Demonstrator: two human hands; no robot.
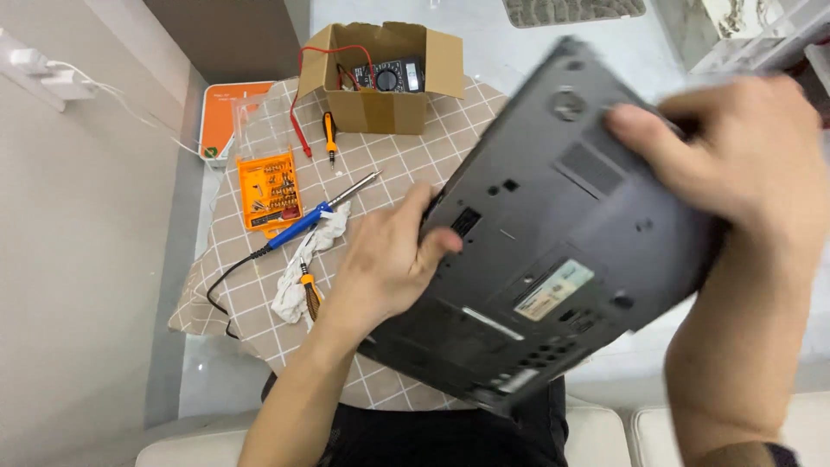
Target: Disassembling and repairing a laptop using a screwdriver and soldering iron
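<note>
A dark grey laptop (553, 233) is held tilted above the table, its underside facing me, with vents, screw holes and a pale label showing. My left hand (385, 259) grips its left edge, thumb on the underside. My right hand (735, 156) holds the far right edge, fingers spread over the base; it is blurred by motion. Both hands carry the laptop clear of the checked cloth (406, 164).
On the cloth lie a blue-handled soldering iron (316, 214), an orange screwdriver-bit case (270, 190), a small orange screwdriver (329, 137), a white rag (303, 268) and an open cardboard box (380, 78) holding a multimeter with red leads. An orange-and-white box (226, 117) sits at far left.
</note>
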